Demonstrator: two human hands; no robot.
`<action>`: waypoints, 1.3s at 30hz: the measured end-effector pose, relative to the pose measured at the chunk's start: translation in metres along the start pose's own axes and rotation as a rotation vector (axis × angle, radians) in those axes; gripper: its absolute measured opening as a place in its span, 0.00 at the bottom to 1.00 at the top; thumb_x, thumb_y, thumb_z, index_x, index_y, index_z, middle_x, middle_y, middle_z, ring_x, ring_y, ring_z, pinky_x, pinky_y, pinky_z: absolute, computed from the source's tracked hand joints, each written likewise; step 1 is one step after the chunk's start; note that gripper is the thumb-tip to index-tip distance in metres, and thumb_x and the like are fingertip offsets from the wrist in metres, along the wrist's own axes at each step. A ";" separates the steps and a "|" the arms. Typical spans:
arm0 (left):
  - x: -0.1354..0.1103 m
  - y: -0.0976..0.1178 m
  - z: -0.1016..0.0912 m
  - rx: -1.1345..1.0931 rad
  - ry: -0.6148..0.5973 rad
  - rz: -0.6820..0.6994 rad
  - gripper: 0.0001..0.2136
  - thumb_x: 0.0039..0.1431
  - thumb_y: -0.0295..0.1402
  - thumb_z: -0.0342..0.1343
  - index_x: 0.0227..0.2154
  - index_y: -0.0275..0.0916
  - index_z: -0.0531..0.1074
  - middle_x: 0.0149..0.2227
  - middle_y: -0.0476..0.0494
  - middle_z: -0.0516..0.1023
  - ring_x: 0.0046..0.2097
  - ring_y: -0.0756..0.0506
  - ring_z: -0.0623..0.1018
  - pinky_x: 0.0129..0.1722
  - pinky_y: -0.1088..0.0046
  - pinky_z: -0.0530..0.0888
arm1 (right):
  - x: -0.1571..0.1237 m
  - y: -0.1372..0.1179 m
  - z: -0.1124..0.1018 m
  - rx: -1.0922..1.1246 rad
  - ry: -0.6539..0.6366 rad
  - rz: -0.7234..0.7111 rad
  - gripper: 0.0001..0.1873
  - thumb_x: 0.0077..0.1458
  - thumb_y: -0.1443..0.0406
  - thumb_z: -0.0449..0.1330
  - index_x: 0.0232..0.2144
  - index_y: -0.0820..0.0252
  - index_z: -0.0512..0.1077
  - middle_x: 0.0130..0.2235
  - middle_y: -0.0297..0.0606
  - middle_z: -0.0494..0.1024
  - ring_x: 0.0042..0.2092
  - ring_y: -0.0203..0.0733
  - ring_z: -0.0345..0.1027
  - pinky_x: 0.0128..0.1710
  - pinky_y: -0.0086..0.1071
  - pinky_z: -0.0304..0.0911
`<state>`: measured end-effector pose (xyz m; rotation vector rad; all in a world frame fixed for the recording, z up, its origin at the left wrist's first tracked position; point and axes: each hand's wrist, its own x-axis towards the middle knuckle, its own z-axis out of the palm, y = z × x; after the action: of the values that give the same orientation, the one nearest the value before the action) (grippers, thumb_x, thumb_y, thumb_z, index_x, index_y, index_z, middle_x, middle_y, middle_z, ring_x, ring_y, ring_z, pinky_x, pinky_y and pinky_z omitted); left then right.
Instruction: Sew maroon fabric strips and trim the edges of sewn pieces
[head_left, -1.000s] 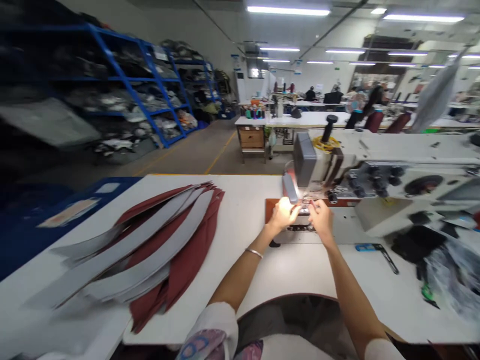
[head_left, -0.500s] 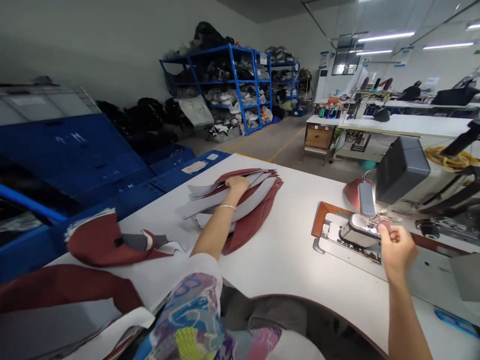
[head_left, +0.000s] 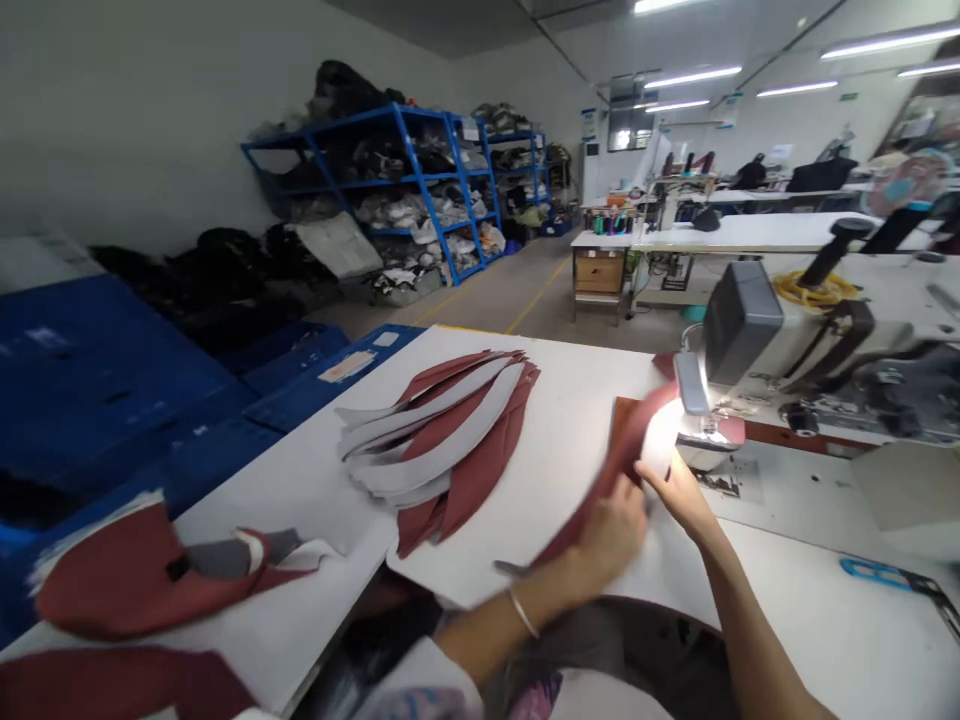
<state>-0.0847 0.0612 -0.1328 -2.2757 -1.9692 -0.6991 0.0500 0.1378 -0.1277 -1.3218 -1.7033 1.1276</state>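
Note:
A curved dark-red fabric panel with a pale lining [head_left: 583, 513] stretches from the sewing machine's [head_left: 744, 300] lit needle area towards the table's front edge. My left hand [head_left: 616, 528], slightly blurred, is closed on the panel's near edge. Close by on its right, my right hand [head_left: 679, 492] grips the pale side, thumb lying over the fabric. The panel's far end reaches up beside the machine's grey lamp-like part [head_left: 691, 384]; the needle itself is hidden. Left of both hands lies a fanned pile of similar red and grey panels [head_left: 480, 440].
A sewn red piece [head_left: 112, 575] lies on the left side table, with more red fabric [head_left: 120, 690] below it. Blue thread snips [head_left: 874, 572] rest at the right. Blue crates [head_left: 300, 395] stand along the far-left table edge, and blue shelves [head_left: 420, 180] behind.
My left hand has left the pile and moved right, now holding a panel by the machine. My right hand has come left from the machine's arm onto that panel. The view has turned right.

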 end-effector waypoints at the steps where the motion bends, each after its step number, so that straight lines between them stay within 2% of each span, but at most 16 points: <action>1: -0.009 0.024 0.019 -0.064 -0.001 0.053 0.11 0.54 0.25 0.52 0.41 0.40 0.72 0.44 0.36 0.75 0.35 0.43 0.77 0.32 0.68 0.77 | 0.000 -0.006 -0.003 -0.159 0.053 0.004 0.37 0.50 0.47 0.59 0.56 0.59 0.61 0.48 0.49 0.75 0.47 0.55 0.71 0.44 0.44 0.65; 3: -0.021 0.059 0.048 -0.140 -0.003 0.063 0.16 0.53 0.22 0.52 0.45 0.41 0.71 0.44 0.36 0.74 0.41 0.41 0.77 0.35 0.66 0.78 | -0.004 -0.013 -0.013 -0.433 0.159 0.048 0.33 0.54 0.52 0.57 0.58 0.60 0.59 0.46 0.49 0.76 0.47 0.57 0.71 0.45 0.44 0.64; 5: -0.024 0.079 0.065 -0.147 -0.001 0.082 0.20 0.53 0.20 0.50 0.49 0.39 0.69 0.44 0.36 0.74 0.44 0.39 0.75 0.32 0.65 0.77 | -0.011 -0.016 -0.025 -0.606 0.225 0.067 0.29 0.56 0.56 0.55 0.58 0.60 0.59 0.46 0.49 0.76 0.47 0.56 0.72 0.43 0.42 0.63; 7: -0.023 0.088 0.071 -0.133 -0.003 0.144 0.21 0.52 0.17 0.49 0.50 0.36 0.68 0.42 0.36 0.74 0.43 0.39 0.75 0.28 0.67 0.75 | -0.017 -0.016 -0.034 -0.698 0.268 0.050 0.25 0.57 0.59 0.54 0.56 0.58 0.61 0.46 0.48 0.77 0.45 0.54 0.72 0.41 0.40 0.63; 9: -0.019 0.089 0.064 -0.196 -0.024 0.233 0.16 0.53 0.19 0.51 0.44 0.35 0.70 0.40 0.37 0.73 0.41 0.39 0.74 0.30 0.66 0.76 | -0.020 -0.012 -0.042 -0.700 0.300 0.019 0.21 0.59 0.60 0.52 0.54 0.58 0.64 0.43 0.45 0.78 0.44 0.52 0.73 0.41 0.39 0.63; 12: -0.007 0.079 0.040 -0.437 -0.024 0.305 0.03 0.57 0.30 0.56 0.34 0.38 0.70 0.39 0.41 0.72 0.42 0.42 0.73 0.40 0.62 0.76 | -0.016 -0.002 -0.055 -0.508 0.312 -0.077 0.17 0.60 0.61 0.50 0.50 0.57 0.68 0.39 0.40 0.79 0.42 0.47 0.73 0.43 0.37 0.63; 14: 0.010 0.068 0.026 -0.533 0.069 0.295 0.04 0.61 0.32 0.52 0.37 0.38 0.70 0.44 0.41 0.72 0.49 0.42 0.72 0.49 0.61 0.75 | -0.011 0.005 -0.062 -0.323 0.325 -0.142 0.17 0.58 0.59 0.53 0.47 0.57 0.70 0.41 0.38 0.79 0.43 0.45 0.72 0.45 0.36 0.63; 16: 0.034 0.058 0.020 -0.503 0.203 0.318 0.08 0.64 0.29 0.46 0.43 0.38 0.69 0.50 0.40 0.72 0.58 0.42 0.68 0.57 0.58 0.70 | -0.005 0.013 -0.065 -0.147 0.326 -0.176 0.16 0.55 0.58 0.56 0.44 0.58 0.72 0.41 0.39 0.79 0.42 0.45 0.72 0.45 0.36 0.64; 18: 0.057 0.048 0.023 -0.410 0.282 0.394 0.11 0.65 0.26 0.43 0.45 0.38 0.68 0.54 0.40 0.71 0.62 0.42 0.65 0.61 0.57 0.66 | 0.002 0.019 -0.066 0.018 0.306 -0.189 0.15 0.52 0.58 0.59 0.40 0.59 0.73 0.39 0.39 0.79 0.39 0.44 0.73 0.42 0.35 0.65; 20: 0.074 0.040 0.031 -0.311 0.291 0.472 0.13 0.66 0.25 0.41 0.46 0.38 0.68 0.55 0.40 0.71 0.61 0.42 0.66 0.62 0.58 0.66 | 0.008 0.024 -0.066 0.189 0.288 -0.177 0.13 0.49 0.58 0.62 0.36 0.60 0.74 0.36 0.39 0.79 0.37 0.44 0.72 0.40 0.35 0.66; 24: 0.086 0.034 0.045 -0.197 0.300 0.532 0.16 0.66 0.25 0.41 0.53 0.37 0.65 0.57 0.40 0.71 0.61 0.42 0.66 0.60 0.59 0.67 | 0.015 0.027 -0.069 0.471 0.241 -0.113 0.15 0.45 0.57 0.66 0.32 0.61 0.76 0.33 0.38 0.80 0.36 0.44 0.72 0.40 0.36 0.67; 29: 0.087 0.033 0.043 -0.208 0.324 0.495 0.17 0.66 0.29 0.42 0.56 0.36 0.63 0.58 0.38 0.70 0.61 0.42 0.67 0.59 0.58 0.68 | 0.017 0.022 -0.073 0.622 0.158 -0.039 0.16 0.41 0.58 0.69 0.32 0.61 0.78 0.34 0.39 0.81 0.36 0.44 0.72 0.39 0.36 0.67; 35: 0.096 0.026 0.041 -0.186 0.279 0.521 0.18 0.67 0.30 0.44 0.58 0.37 0.63 0.60 0.41 0.68 0.64 0.43 0.62 0.63 0.59 0.62 | 0.018 0.020 -0.066 0.621 0.287 -0.026 0.13 0.38 0.60 0.70 0.27 0.61 0.79 0.31 0.37 0.80 0.32 0.41 0.70 0.36 0.34 0.66; 39: 0.100 0.025 0.042 -0.211 0.260 0.492 0.17 0.67 0.31 0.44 0.57 0.39 0.64 0.60 0.44 0.68 0.64 0.45 0.62 0.65 0.61 0.61 | 0.016 0.023 -0.067 0.670 0.253 -0.013 0.16 0.39 0.58 0.69 0.31 0.61 0.79 0.32 0.37 0.81 0.35 0.43 0.72 0.38 0.35 0.67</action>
<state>-0.0397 0.1624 -0.1277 -2.4813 -1.2049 -1.1050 0.1148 0.1705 -0.1234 -0.9666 -1.0132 1.3048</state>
